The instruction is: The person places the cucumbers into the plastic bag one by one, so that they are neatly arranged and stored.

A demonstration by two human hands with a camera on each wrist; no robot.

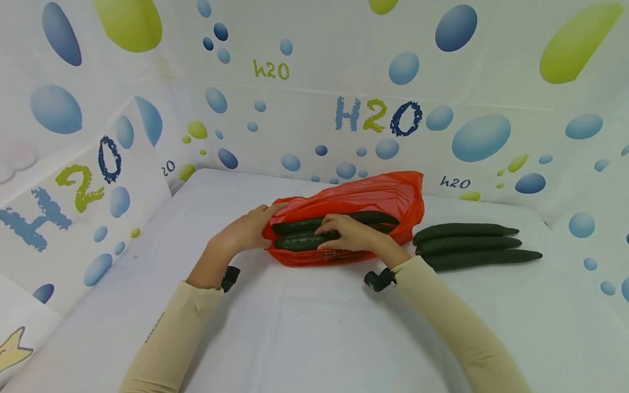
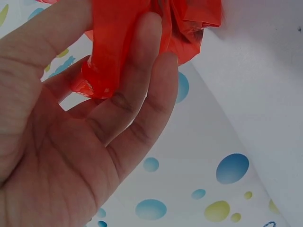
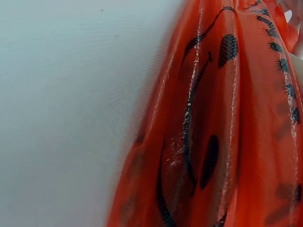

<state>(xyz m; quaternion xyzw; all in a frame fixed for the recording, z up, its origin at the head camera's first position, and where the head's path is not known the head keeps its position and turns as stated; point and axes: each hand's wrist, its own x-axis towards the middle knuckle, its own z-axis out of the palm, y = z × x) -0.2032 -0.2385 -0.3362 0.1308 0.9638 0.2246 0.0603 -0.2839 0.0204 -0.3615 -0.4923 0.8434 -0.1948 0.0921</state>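
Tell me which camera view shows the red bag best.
The head view: it frames nearly all of the red bag, cucumbers inside. The left wrist view catches only crumpled parts by the left hand; the right wrist, a close stretch with black print.

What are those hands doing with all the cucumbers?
A person has both hands at a red plastic bag lying on a white table. The left hand holds the edge of its opening, and the right hand grips a dark green cucumber lying inside. Three more cucumbers lie side by side on the table, just right of the bag.
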